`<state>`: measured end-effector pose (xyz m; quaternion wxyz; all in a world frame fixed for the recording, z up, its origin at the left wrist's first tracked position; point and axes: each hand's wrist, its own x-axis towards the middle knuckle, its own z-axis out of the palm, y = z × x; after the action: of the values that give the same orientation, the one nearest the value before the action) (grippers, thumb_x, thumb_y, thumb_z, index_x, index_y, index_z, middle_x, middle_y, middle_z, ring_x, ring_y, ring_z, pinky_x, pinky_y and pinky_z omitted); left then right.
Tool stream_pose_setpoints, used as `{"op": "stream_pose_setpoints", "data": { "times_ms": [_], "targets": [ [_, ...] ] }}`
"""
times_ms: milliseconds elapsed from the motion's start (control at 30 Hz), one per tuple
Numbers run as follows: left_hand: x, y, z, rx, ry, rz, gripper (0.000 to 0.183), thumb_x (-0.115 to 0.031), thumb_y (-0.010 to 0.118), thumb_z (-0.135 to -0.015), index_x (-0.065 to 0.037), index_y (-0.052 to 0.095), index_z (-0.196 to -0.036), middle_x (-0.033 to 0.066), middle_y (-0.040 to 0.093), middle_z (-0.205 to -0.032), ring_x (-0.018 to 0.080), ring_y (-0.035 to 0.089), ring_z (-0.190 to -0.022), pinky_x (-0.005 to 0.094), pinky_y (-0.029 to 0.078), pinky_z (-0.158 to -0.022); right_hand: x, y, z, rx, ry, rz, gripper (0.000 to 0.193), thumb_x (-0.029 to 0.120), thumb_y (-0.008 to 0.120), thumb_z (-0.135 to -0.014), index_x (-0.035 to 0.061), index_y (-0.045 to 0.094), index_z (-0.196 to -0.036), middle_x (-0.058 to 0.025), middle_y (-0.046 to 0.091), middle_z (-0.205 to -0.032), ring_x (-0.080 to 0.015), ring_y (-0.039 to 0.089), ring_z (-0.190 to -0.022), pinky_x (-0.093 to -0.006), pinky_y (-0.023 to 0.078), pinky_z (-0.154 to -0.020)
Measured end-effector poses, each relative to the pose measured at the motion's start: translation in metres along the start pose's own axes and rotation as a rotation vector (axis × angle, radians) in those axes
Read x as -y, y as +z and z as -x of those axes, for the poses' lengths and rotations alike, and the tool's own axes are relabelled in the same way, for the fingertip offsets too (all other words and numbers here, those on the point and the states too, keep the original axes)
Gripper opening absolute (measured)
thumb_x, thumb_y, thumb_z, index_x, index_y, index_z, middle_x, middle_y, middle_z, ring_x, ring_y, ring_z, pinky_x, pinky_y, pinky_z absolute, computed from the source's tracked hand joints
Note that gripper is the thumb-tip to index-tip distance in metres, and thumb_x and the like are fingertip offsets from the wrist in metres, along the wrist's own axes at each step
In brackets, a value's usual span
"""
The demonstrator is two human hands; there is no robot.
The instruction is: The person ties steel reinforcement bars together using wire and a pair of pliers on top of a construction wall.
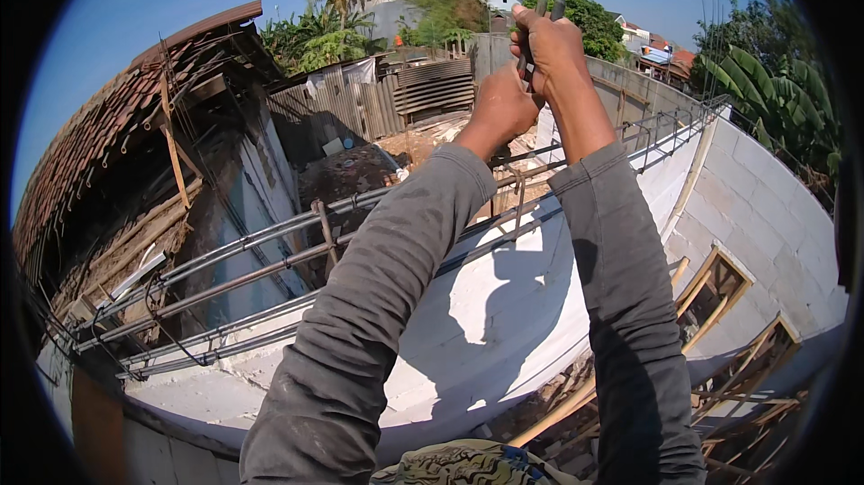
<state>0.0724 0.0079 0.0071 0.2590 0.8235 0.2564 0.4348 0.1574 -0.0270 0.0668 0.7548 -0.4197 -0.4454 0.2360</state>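
From where I stand, the dark, rod-like metal tool with two blunt ends (558, 10) is raised above the grey steel rebar cage (325, 229). It looks stiff, fairly heavy, best gripped around its shafts. The right hand (551, 46) wraps it tightly; the left hand (504, 103), fisted just below, clasps its lower part.

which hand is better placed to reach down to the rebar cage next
Probably the left hand: it sits lower in the picture, nearer the rebar cage. The right hand is higher, gripping dark rods whose ends stick out above it. What the left holds is hidden.
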Motion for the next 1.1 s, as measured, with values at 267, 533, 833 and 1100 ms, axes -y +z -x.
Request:
{"op": "stream_pose_setpoints", "data": {
  "times_ms": [267, 533, 833, 1100],
  "targets": [
    [0.017, -0.034, -0.011, 0.545, -0.093, 0.755, 0.035, -0.013, 0.076, -0.082, 0.004, 0.061, -0.108, 0.0098, 0.066, -0.093, 0.022, 0.069, -0.085, 0.032, 0.058, -0.077, -0.02, -0.029, -0.044, 1.06, -0.111, -0.762, 0.044, 0.03, 0.067, -0.092, -0.005, 0.057, -0.117, -0.0129, 0.065, -0.096, -0.0239, 0.066, -0.09, -0.0436, 0.056, -0.088],
    [0.008, -0.024, -0.012, 0.185, 0.005, 0.292, 0.076, -0.025, 0.086, -0.071, 0.007, 0.046, -0.128, 0.0138, 0.064, -0.112, 0.022, 0.065, -0.096, 0.0309, 0.051, -0.083, -0.033, -0.026, -0.039, -0.103, -0.029, -0.461, 0.022, 0.014, 0.067, -0.092, -0.0049, 0.058, -0.1, -0.0126, 0.063, -0.079, -0.0223, 0.063, -0.063, -0.0376, 0.058, -0.053],
    [0.0, -0.001, -0.009, 0.414, 0.126, -0.271, 0.056, -0.015, 0.073, -0.071, 0.0, 0.049, -0.119, 0.0148, 0.061, -0.102, 0.0224, 0.058, -0.096, 0.0346, 0.046, -0.087, -0.04, -0.044, -0.007, -0.287, -0.134, -0.527, 0.014, 0.01, 0.062, -0.094, -0.0022, 0.056, -0.094, -0.0095, 0.059, -0.076, -0.0169, 0.059, -0.056, -0.0324, 0.052, -0.051],
    [0.017, -0.016, -0.022, 0.583, 0.074, 0.212, 0.037, -0.008, 0.07, -0.076, -0.001, 0.052, -0.107, 0.005, 0.062, -0.089, 0.0136, 0.064, -0.085, 0.0301, 0.052, -0.083, -0.04, -0.054, -0.019, 0.405, -0.16, -0.814, 0.033, 0.021, 0.078, -0.082, 0.0022, 0.06, -0.102, -0.0095, 0.065, -0.087, -0.0189, 0.067, -0.069, -0.0304, 0.056, -0.056]
  ]
}}
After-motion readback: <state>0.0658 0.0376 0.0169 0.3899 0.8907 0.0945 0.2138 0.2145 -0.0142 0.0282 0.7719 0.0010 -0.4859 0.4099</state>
